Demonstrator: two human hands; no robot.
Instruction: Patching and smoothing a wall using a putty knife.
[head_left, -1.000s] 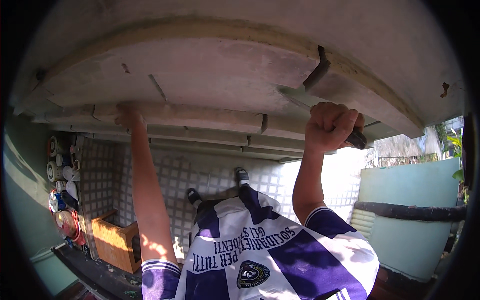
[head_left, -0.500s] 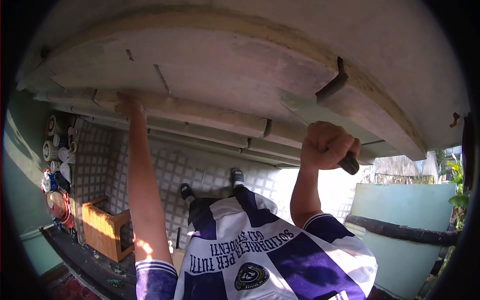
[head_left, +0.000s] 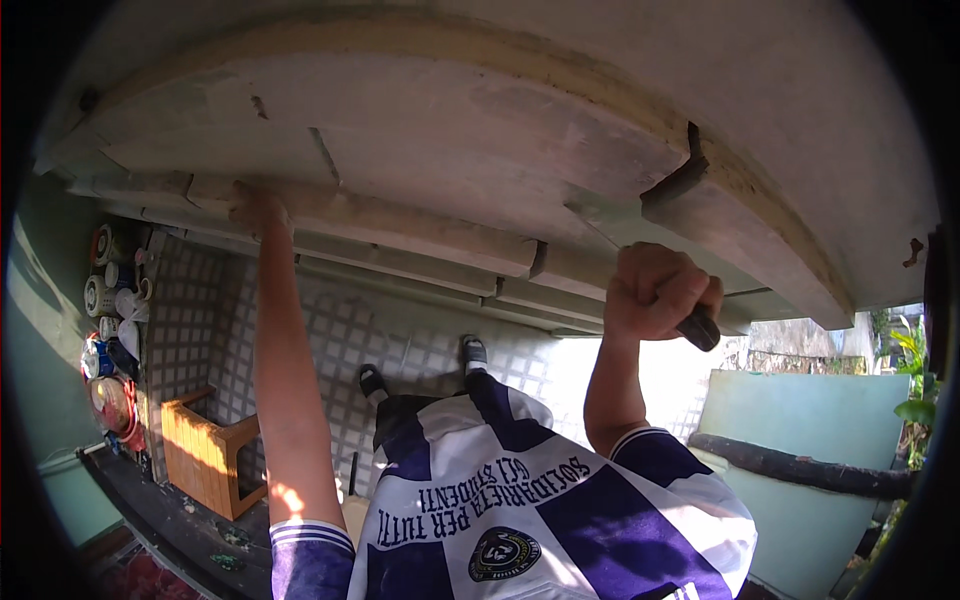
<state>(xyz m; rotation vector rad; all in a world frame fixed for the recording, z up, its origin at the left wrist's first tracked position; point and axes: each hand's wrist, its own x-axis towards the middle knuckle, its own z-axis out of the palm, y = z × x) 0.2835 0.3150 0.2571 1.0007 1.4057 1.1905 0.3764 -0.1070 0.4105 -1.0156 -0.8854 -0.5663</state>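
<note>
Pale, rough-painted ledges [head_left: 420, 226] run across the upper view, with dark notched gaps [head_left: 670, 185] in their edges. At upper left, my left hand [head_left: 258, 210] rests on a ledge edge, fingers slightly bent and apart, holding no loose thing. On the right, my right hand [head_left: 650, 290] is closed round the dark handle of a scraper [head_left: 697, 328]. Its thin blade points up-left beneath the notched upper ledge; where exactly it touches is hard to tell.
Below are a tiled floor [head_left: 320, 325], my sandalled feet and a wooden stool [head_left: 205, 465]. Assorted containers [head_left: 105, 350] line the left side beside a dark ledge [head_left: 170, 530]. Pale green panels [head_left: 800, 410], a dark pipe [head_left: 800, 462] and plants stand at right.
Since a second ago, my right hand with the scraper has moved lower and slightly left in view, then stayed nearly still. The left hand remains on the ledge while the view shifted slightly.
</note>
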